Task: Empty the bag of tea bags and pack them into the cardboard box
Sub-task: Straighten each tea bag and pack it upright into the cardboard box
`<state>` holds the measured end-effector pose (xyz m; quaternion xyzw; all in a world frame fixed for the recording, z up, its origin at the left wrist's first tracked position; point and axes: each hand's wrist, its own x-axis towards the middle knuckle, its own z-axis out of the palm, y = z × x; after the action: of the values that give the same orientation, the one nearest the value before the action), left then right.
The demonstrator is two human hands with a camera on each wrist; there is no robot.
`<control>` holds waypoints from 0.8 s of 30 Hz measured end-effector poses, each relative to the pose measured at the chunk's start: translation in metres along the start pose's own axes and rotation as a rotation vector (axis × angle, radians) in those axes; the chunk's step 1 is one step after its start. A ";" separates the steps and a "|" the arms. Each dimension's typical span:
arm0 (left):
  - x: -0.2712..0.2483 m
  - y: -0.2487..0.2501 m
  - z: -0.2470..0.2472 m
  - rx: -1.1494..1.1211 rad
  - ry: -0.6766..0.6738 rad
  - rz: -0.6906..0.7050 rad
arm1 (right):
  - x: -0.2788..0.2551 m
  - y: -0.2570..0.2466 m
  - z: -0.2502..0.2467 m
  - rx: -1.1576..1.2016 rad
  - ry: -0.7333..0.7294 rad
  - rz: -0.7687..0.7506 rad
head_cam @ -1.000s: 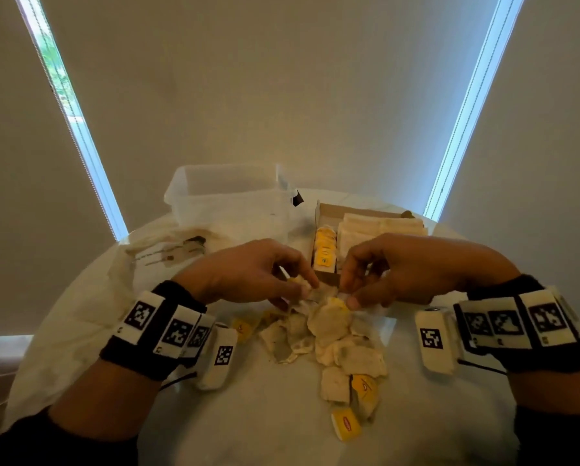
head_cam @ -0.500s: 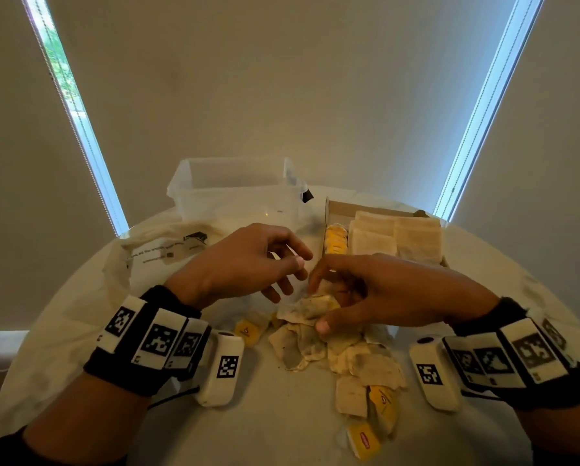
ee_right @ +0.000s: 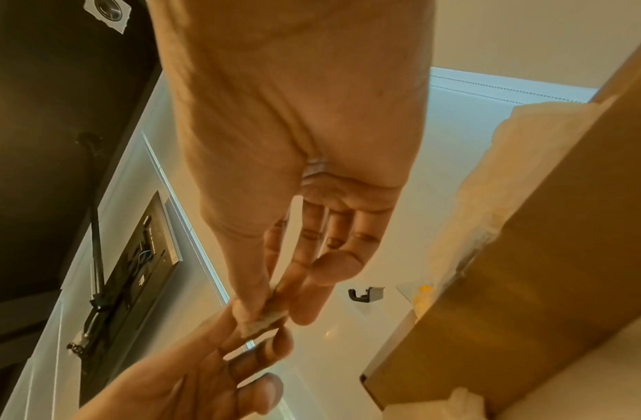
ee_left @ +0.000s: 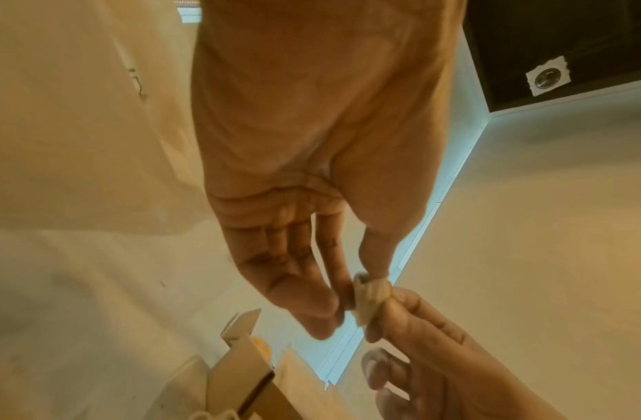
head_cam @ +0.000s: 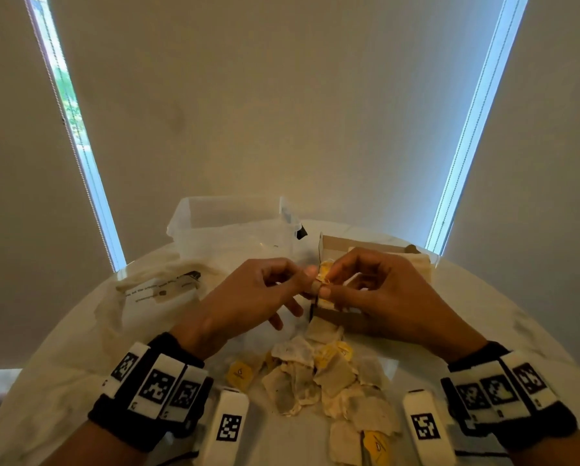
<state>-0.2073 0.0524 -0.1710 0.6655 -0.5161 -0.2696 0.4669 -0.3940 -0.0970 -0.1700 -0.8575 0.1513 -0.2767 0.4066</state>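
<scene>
both the left hand and the right hand pinch one folded tea bag between thumb and fingertips, held just above the near-left corner of the cardboard box (the right hand is nearer its opening), loose bags on the counter below.

No word or number can be read anywhere. The cloth bag on the counter carries lines of dark print and a small dark mark, too small and blurred to make out. The yellow tags among the loose tea bags show a faint emblem, unreadable. The white blocks on the wristbands and the two white units below the wrists bear black-and-white square code patterns, not letters.
</scene>
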 end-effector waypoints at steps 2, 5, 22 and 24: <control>0.001 -0.002 0.000 -0.011 0.041 0.027 | -0.002 0.001 0.001 -0.002 -0.013 0.008; -0.001 -0.004 0.000 -0.046 0.062 0.045 | -0.003 0.000 0.001 0.064 -0.052 0.010; 0.001 -0.013 0.007 -0.168 0.108 0.041 | 0.001 0.007 0.007 0.041 0.041 0.061; 0.002 -0.013 0.007 -0.166 0.108 0.029 | 0.001 0.007 0.006 0.035 0.073 0.052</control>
<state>-0.2070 0.0490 -0.1852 0.6306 -0.4755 -0.2684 0.5515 -0.3894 -0.0979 -0.1780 -0.8354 0.1834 -0.2998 0.4226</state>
